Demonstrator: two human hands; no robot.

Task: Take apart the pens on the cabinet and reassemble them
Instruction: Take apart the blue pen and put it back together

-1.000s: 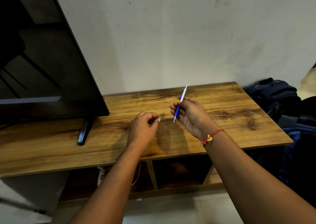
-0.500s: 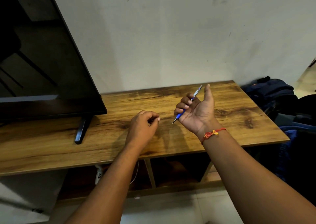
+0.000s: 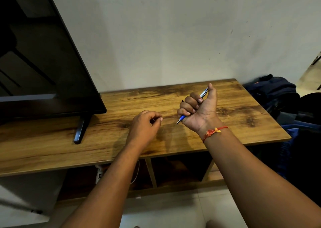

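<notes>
My right hand (image 3: 199,110) is closed in a fist around a blue and silver pen (image 3: 182,118), palm turned up, thumb resting on the pen's top end. The pen's tip points down-left toward the wooden cabinet top (image 3: 173,137); most of its barrel is hidden by my fingers. To its left my left hand (image 3: 145,125) hovers above the cabinet with fingertips pinched together on something small and thin that I cannot make out. The two hands are a short gap apart.
A black TV (image 3: 43,62) on a stand leg (image 3: 80,132) fills the left of the cabinet. Dark blue bags (image 3: 274,95) lie right of the cabinet. Open shelves (image 3: 178,170) sit below the top, a white wall behind.
My right hand has rolled palm-up and curled into a fist around the pen, which went from finger-held and steep to gripped with the thumb on its top. The left hand has barely moved.
</notes>
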